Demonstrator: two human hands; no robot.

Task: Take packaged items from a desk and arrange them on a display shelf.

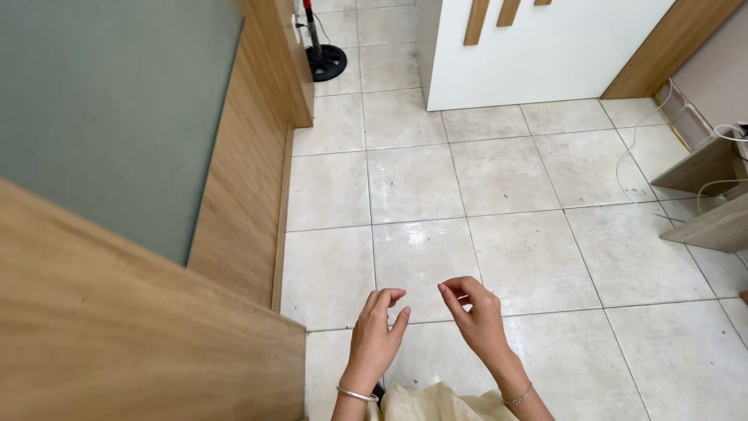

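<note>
Both hands sit low in the frame, centre-bottom, raised over the tiled floor [499,179]. Left hand [375,335] is at lower centre, fingers loosely curled inward, released, nothing in them; a thin silver bangle [357,394] rings the wrist. Right hand [477,316] is just beside it to the right, apart from it, fingers bent with thumb and forefinger tips close together (pinched on something or on nothing, cannot tell, too small to see). A fine bracelet [517,398] is on that wrist.

Between the forearms at the bottom edge: a patch of pale cream cloth [436,404], the person's garment.

Left side of frame: a wooden panel [117,335] runs from lower left up to the top, with a grey-green surface [109,101] set in it at upper left. Top centre: black round stand base [327,62] with a red-and-black pole. Top right: white cabinet [545,54] with wooden strips. Right edge: wooden shelves [713,195] with white cable [635,168] trailing over the tiles.
</note>
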